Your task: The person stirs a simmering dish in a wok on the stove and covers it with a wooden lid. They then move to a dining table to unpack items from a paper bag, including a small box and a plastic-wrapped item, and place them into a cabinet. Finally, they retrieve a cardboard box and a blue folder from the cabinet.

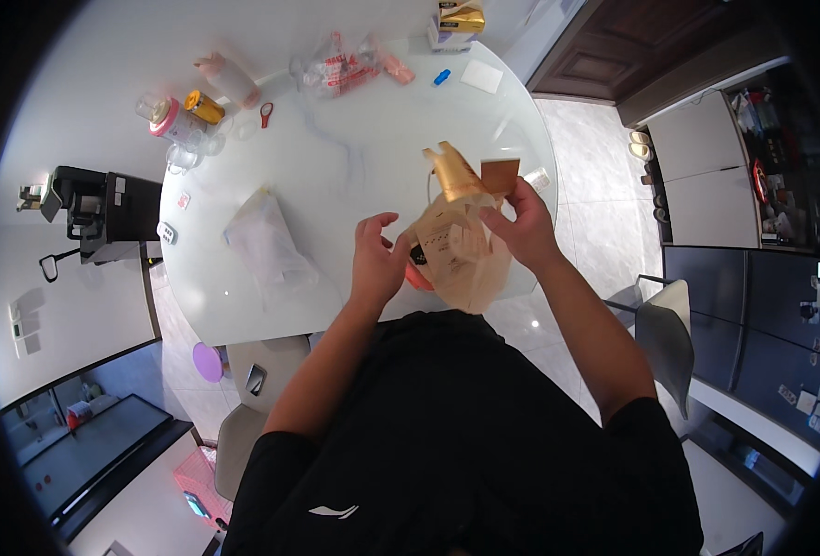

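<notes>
A tan, thin printed bag hangs over the table's front edge. My right hand pinches its upper right side, with the thumb in front and the fingers behind a brown card-like piece. A shiny gold piece with a notched end rises from the bag's top; what it belongs to is hidden. To the bag's left, my left hand has its fingers apart, its thumb close to the bag's edge; whether they touch, I cannot tell. Behind the bag, a red object shows only in part.
On the glass-topped table lie a whitish plastic bag, a red-handled tool and a blue object. Bottles, a yellow-lidded cup and tissue packs line the far side. Chairs stand nearby.
</notes>
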Demonstrator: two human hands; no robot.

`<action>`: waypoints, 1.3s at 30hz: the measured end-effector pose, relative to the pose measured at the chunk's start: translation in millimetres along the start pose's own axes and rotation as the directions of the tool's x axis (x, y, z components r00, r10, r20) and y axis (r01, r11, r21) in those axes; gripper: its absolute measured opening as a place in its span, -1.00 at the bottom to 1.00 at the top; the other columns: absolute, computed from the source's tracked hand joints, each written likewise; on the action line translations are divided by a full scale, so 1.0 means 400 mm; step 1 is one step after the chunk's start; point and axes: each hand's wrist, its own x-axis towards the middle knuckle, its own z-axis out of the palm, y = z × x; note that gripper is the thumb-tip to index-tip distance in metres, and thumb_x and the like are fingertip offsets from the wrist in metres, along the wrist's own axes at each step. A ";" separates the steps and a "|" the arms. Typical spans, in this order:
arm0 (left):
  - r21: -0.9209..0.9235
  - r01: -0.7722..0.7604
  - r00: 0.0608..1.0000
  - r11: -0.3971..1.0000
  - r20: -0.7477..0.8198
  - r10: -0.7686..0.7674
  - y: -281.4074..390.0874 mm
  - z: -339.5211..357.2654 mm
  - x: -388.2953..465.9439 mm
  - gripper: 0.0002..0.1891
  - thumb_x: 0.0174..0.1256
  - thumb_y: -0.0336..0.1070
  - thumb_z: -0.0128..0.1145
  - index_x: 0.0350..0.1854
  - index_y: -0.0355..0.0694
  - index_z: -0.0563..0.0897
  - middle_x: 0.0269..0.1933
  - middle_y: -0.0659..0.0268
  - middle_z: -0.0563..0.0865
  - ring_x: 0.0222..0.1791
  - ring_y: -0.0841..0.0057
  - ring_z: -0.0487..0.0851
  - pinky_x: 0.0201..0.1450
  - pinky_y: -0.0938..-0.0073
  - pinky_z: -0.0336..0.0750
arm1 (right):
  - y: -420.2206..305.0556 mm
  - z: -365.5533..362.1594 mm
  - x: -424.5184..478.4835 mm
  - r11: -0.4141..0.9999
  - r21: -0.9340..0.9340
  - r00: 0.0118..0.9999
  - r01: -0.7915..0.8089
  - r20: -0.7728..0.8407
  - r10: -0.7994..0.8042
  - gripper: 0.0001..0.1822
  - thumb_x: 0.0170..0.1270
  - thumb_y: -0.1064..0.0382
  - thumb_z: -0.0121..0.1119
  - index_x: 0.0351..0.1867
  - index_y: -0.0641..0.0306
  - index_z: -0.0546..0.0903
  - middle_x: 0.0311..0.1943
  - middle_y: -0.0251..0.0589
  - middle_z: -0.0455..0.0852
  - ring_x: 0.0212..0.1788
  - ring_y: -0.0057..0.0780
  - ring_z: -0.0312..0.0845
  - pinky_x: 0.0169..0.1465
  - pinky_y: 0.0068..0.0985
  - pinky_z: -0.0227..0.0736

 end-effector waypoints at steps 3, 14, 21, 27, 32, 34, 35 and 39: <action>0.006 -0.137 0.991 0.991 -0.005 0.137 0.071 -0.022 -0.017 -0.52 0.31 -0.24 0.30 0.24 -0.25 0.52 0.18 0.14 0.58 0.00 0.32 0.59 0.09 0.27 0.52 | 0.012 0.003 0.006 0.939 0.341 0.999 0.033 -0.043 -0.020 -0.51 0.30 0.23 0.44 0.17 0.27 0.49 0.02 -0.32 0.65 0.06 -0.58 0.56 0.19 -0.52 0.48; -0.882 0.380 0.916 0.279 0.318 -0.244 0.333 -0.082 -0.018 -0.58 0.57 -0.27 0.08 0.38 -0.24 0.43 0.23 0.22 0.64 0.24 0.34 0.63 0.26 0.21 0.55 | -0.168 0.055 -0.053 0.717 0.503 0.875 0.484 -0.291 -0.386 -0.72 0.38 0.31 0.10 0.08 0.20 0.40 -0.12 -0.24 0.49 0.00 -0.47 0.43 0.13 -0.46 0.37; -0.931 0.275 0.951 0.241 0.227 -0.210 0.264 -0.166 -0.008 -0.55 0.68 -0.08 -0.10 0.45 -0.18 0.36 0.31 0.16 0.61 0.32 0.25 0.59 0.33 0.06 0.52 | -0.222 0.036 -0.071 0.804 0.585 0.963 0.107 -0.263 0.063 -0.41 0.44 0.32 -0.10 0.48 0.41 0.28 0.26 0.10 0.59 0.33 -0.18 0.49 0.44 -0.24 0.31; -0.949 -0.014 0.947 0.314 -0.113 -0.300 0.178 -0.216 0.020 -0.54 0.69 -0.13 -0.12 0.47 -0.22 0.31 0.30 0.12 0.59 0.28 0.26 0.61 0.35 0.16 0.52 | -0.208 0.074 -0.095 0.885 0.466 0.998 0.000 -0.056 0.030 -0.54 0.59 0.24 0.10 0.36 0.50 0.46 0.14 0.04 0.69 0.13 -0.27 0.69 0.22 -0.38 0.64; -0.900 -0.194 0.866 0.391 -0.344 -0.363 0.033 -0.247 0.060 -0.51 0.67 -0.22 -0.06 0.51 -0.23 0.21 0.35 0.17 0.52 0.28 0.26 0.61 0.36 0.20 0.57 | -0.166 0.047 -0.101 0.894 0.447 0.997 0.030 0.046 -0.057 -0.71 0.54 0.37 -0.01 0.10 0.49 0.64 -0.18 -0.03 0.79 -0.18 -0.37 0.75 0.01 -0.39 0.69; -0.866 -0.196 0.803 0.460 -0.411 -0.432 -0.031 -0.244 0.083 -0.52 0.68 -0.22 -0.07 0.52 -0.21 0.22 0.36 0.18 0.52 0.29 0.28 0.60 0.35 0.22 0.59 | -0.150 0.037 -0.082 0.916 0.400 0.999 -0.018 0.045 0.000 -0.72 0.42 0.44 -0.06 -0.06 0.44 0.70 -0.32 -0.08 0.79 -0.25 -0.43 0.72 -0.08 -0.41 0.64; -0.875 -0.159 0.792 0.456 -0.390 -0.471 -0.070 -0.235 0.090 -0.52 0.67 -0.22 -0.05 0.51 -0.21 0.24 0.35 0.19 0.52 0.28 0.29 0.60 0.34 0.23 0.59 | -0.139 0.042 -0.070 0.976 0.186 0.988 -0.112 0.125 0.089 -0.73 0.40 0.43 -0.04 -0.10 0.41 0.71 -0.32 -0.09 0.79 -0.25 -0.41 0.72 -0.08 -0.41 0.62; -0.896 0.001 0.739 0.445 -0.299 -0.604 -0.233 -0.175 0.104 -0.53 0.64 -0.20 0.00 0.48 -0.20 0.32 0.35 0.25 0.54 0.27 0.34 0.61 0.29 0.27 0.60 | -0.097 0.117 -0.001 0.759 -0.646 0.807 -0.084 0.403 0.432 -0.79 0.31 0.37 0.06 -0.20 0.30 0.74 -0.31 -0.08 0.76 -0.21 -0.25 0.71 -0.05 -0.34 0.57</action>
